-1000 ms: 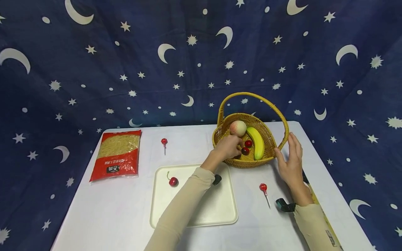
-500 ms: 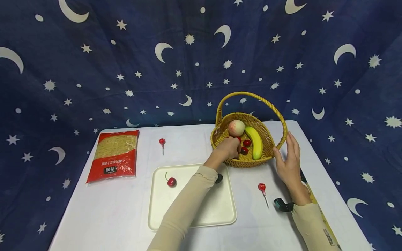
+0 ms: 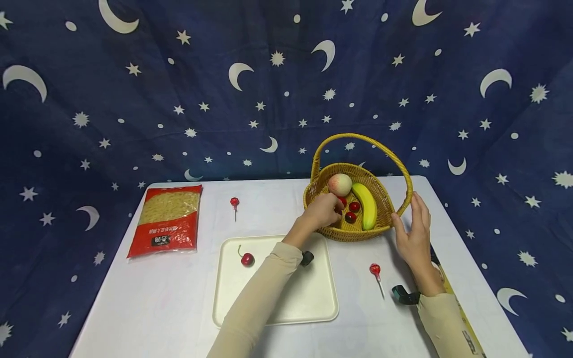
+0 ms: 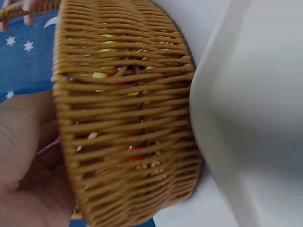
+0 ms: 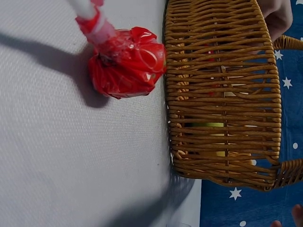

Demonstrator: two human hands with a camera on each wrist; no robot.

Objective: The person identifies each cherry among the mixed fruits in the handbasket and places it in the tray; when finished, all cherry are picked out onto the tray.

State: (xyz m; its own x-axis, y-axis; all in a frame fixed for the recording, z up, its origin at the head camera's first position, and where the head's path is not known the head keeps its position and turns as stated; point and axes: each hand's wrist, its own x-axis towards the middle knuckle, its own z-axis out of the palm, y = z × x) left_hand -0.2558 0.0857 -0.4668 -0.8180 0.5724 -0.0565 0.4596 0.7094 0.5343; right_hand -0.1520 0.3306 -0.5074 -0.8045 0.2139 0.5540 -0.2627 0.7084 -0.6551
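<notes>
My left hand reaches over the near left rim of a wicker basket, its fingers bent down inside. A dark red cherry shows at the fingertips, mostly covered by them; the wicker hides this contact in the left wrist view. More red cherries, a banana and a peach lie in the basket. My right hand is at the basket's right side, thumb against the rim by the handle, its other fingers extended upward. The basket wall fills the middle of the left wrist view.
A cream tray holds one stemmed cherry. Red lollipops lie at the back and near my right wrist. A red pasta bag lies at left. A long yellow-and-black item lies partly under my right arm.
My left hand shifts slightly within the basket, and a cherry below the peach shows more plainly beside its fingers. My right hand stays at the basket's side.
</notes>
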